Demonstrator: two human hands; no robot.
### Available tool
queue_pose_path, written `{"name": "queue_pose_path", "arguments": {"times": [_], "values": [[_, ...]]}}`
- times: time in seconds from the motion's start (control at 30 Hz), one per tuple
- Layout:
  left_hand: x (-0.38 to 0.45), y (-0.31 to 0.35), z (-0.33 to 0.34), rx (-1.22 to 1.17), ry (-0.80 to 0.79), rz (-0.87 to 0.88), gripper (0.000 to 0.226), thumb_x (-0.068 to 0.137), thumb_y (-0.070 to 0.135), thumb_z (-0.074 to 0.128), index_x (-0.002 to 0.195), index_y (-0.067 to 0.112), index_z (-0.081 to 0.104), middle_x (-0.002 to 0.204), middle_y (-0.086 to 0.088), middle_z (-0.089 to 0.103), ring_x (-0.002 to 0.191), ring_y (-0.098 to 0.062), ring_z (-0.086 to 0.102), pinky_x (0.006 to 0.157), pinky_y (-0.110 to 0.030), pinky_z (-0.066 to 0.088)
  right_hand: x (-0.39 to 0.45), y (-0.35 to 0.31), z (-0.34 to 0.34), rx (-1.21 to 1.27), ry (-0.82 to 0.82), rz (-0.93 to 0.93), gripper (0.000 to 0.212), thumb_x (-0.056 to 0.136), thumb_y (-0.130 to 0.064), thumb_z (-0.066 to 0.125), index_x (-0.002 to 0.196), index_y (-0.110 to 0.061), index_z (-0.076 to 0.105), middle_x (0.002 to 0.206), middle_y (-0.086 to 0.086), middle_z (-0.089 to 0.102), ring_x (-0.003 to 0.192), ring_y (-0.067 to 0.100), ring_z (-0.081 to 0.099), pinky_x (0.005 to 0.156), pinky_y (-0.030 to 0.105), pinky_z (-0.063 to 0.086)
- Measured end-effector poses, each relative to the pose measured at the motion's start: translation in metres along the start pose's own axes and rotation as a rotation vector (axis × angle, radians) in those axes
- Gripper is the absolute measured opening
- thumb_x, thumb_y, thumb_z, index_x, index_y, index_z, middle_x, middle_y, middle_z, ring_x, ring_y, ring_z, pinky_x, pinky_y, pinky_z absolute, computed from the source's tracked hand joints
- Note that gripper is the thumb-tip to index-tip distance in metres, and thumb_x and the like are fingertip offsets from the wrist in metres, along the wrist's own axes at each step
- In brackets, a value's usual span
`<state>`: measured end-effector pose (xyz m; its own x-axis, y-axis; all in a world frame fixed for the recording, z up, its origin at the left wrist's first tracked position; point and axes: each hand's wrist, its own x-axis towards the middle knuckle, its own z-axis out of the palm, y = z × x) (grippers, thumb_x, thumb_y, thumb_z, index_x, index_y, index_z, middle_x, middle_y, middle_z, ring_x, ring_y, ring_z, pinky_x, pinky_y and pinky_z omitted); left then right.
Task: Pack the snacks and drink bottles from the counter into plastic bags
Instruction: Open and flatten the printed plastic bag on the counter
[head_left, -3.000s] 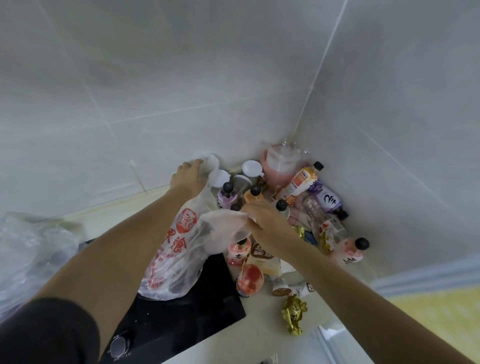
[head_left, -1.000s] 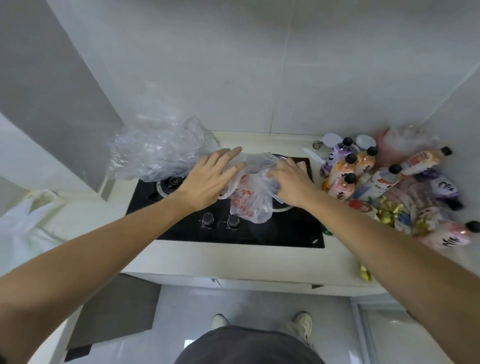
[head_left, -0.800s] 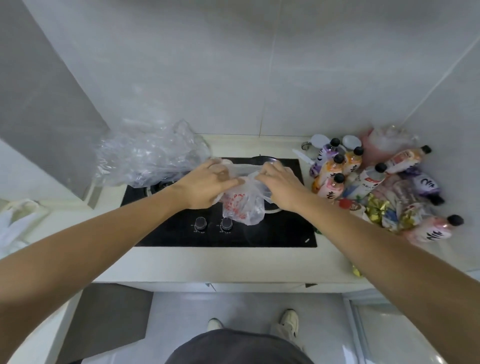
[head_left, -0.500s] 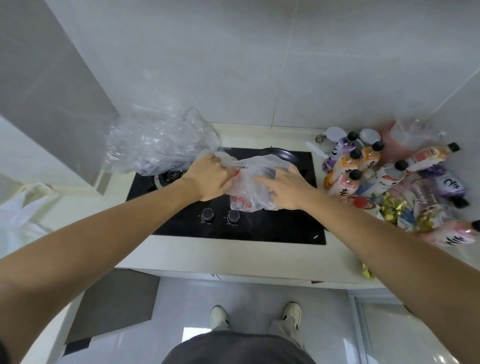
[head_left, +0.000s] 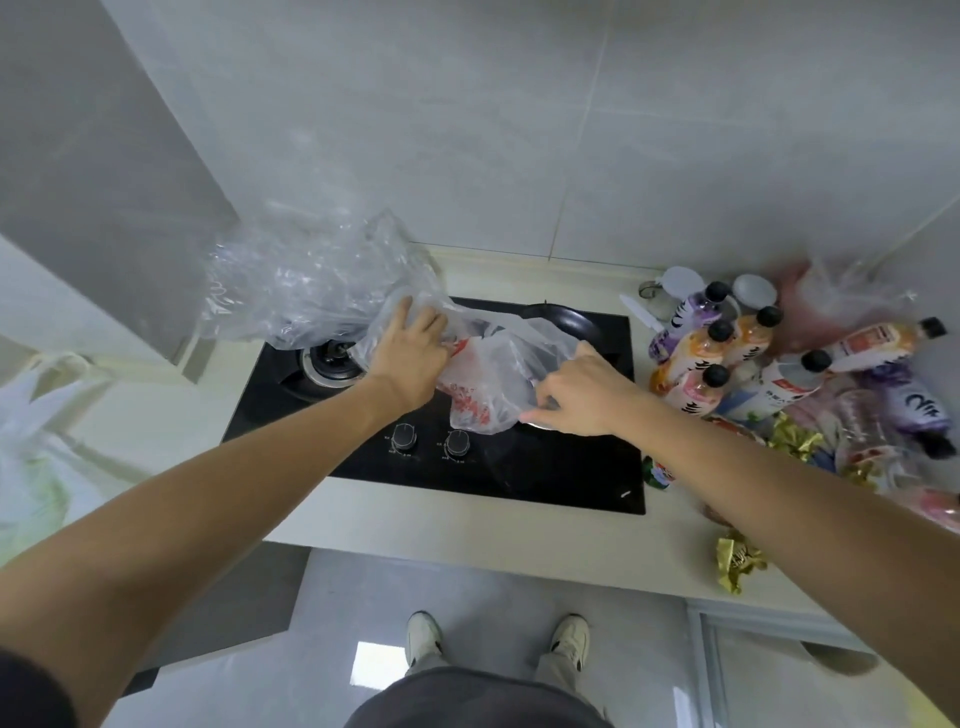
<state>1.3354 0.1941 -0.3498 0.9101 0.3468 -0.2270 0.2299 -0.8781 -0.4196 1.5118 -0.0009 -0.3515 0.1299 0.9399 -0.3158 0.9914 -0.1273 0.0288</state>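
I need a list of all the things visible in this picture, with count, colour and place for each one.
printed bag: one, clear with red print, over the hob, held by both hands
hob: one, black, in the counter
knobs: two, black, hob front
clear plastic: one crumpled heap, hob's left rear
drink bottles: several, black caps, right corner
gold wrappers: a few, right counter
left hand: grips bag
right hand: pinches bag edge

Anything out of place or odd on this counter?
Yes. A gold wrapper lies alone near the counter's front edge, apart from the pile of drink bottles. Several bottles lie tipped over. Both hands hold the red-printed plastic bag over the gas stove.
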Motion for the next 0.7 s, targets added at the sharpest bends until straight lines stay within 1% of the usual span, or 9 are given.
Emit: {"name": "queue_pose_path", "arguments": {"times": [0.1, 0.17, 0.23, 0.3, 0.4, 0.47, 0.57, 0.63, 0.7], "values": [[0.002, 0.000, 0.003, -0.054, 0.036, 0.065, 0.047, 0.087, 0.037, 0.064, 0.132, 0.023, 0.067, 0.141, -0.006, 0.052, 0.143, -0.031, 0.031, 0.123, -0.061, 0.000, -0.009, 0.009, 0.002, 0.011, 0.050, -0.009, 0.056, 0.101, -0.062, 0.043, 0.066, -0.022, 0.063, 0.059, -0.008, 0.056, 0.059, 0.009, 0.046, 0.094, 0.030, 0.024], [-0.001, 0.000, 0.004, -0.118, 0.098, 0.130, 0.039, 0.086, 0.038, 0.062, 0.119, 0.019, 0.073, 0.131, -0.004, 0.061, 0.138, -0.029, 0.036, 0.121, -0.061, 0.002, -0.009, 0.013, 0.006, 0.027, 0.174, -0.040, 0.040, 0.100, -0.053, 0.047, 0.081, -0.024, 0.067, 0.080, -0.009, 0.058, 0.080, 0.013, 0.054, 0.095, 0.037, 0.038], [-0.007, -0.001, 0.004, -0.170, 0.146, 0.180, 0.030, 0.084, 0.037, 0.062, 0.104, 0.020, 0.076, 0.124, 0.001, 0.065, 0.136, -0.026, 0.041, 0.118, -0.061, 0.003, -0.003, 0.013, 0.007, 0.054, 0.306, -0.098, 0.024, 0.098, -0.039, 0.053, 0.108, -0.022, 0.067, 0.110, -0.005, 0.057, 0.110, 0.019, 0.052, 0.096, 0.043, 0.044], [-0.015, 0.000, 0.003, -0.196, 0.178, 0.217, 0.024, 0.083, 0.035, 0.061, 0.096, 0.019, 0.074, 0.120, 0.002, 0.066, 0.132, -0.023, 0.047, 0.115, -0.062, 0.009, 0.008, 0.008, 0.005, 0.083, 0.329, -0.156, 0.036, 0.098, -0.029, 0.054, 0.132, -0.022, 0.060, 0.136, -0.001, 0.053, 0.129, 0.023, 0.045, 0.104, 0.045, 0.044], [-0.028, -0.001, 0.000, -0.218, 0.204, 0.265, 0.014, 0.083, 0.032, 0.058, 0.085, 0.019, 0.065, 0.101, 0.001, 0.068, 0.112, -0.024, 0.060, 0.113, -0.062, 0.021, 0.023, -0.003, 0.000, 0.129, 0.234, -0.169, 0.051, 0.103, -0.030, 0.049, 0.153, -0.027, 0.043, 0.158, -0.005, 0.043, 0.146, 0.021, 0.034, 0.121, 0.047, 0.027], [-0.032, -0.003, -0.002, -0.208, 0.125, 0.270, 0.014, 0.089, 0.035, 0.047, 0.085, 0.024, 0.054, 0.091, 0.006, 0.067, 0.096, -0.024, 0.062, 0.111, -0.058, 0.021, 0.030, -0.005, 0.002, 0.135, 0.147, -0.157, 0.047, 0.106, -0.036, 0.041, 0.153, -0.035, 0.038, 0.154, -0.007, 0.049, 0.148, 0.018, 0.033, 0.124, 0.054, 0.014], [-0.037, -0.007, -0.001, -0.177, 0.070, 0.265, 0.033, 0.090, 0.044, 0.030, 0.103, 0.027, 0.055, 0.082, 0.008, 0.067, 0.085, -0.025, 0.062, 0.110, -0.057, 0.022, 0.032, -0.004, 0.008, 0.161, 0.068, -0.181, 0.037, 0.109, -0.040, 0.036, 0.143, -0.041, 0.047, 0.122, -0.007, 0.066, 0.132, 0.012, 0.048, 0.124, 0.058, -0.003], [-0.037, -0.009, 0.000, -0.177, 0.089, 0.241, 0.048, 0.088, 0.047, 0.020, 0.113, 0.024, 0.054, 0.074, 0.009, 0.062, 0.083, -0.025, 0.060, 0.109, -0.058, 0.025, 0.029, -0.003, 0.010, 0.134, 0.045, -0.198, 0.036, 0.109, -0.041, 0.035, 0.142, -0.039, 0.050, 0.102, -0.009, 0.064, 0.113, 0.010, 0.055, 0.123, 0.056, -0.007], [-0.035, -0.008, -0.003, -0.183, 0.102, 0.211, 0.054, 0.090, 0.049, 0.013, 0.114, 0.020, 0.053, 0.081, 0.005, 0.061, 0.089, -0.026, 0.058, 0.106, -0.057, 0.029, 0.028, 0.000, 0.013, 0.120, 0.033, -0.202, 0.034, 0.109, -0.040, 0.037, 0.137, -0.033, 0.056, 0.097, -0.008, 0.065, 0.106, 0.011, 0.058, 0.124, 0.055, -0.005]]}}
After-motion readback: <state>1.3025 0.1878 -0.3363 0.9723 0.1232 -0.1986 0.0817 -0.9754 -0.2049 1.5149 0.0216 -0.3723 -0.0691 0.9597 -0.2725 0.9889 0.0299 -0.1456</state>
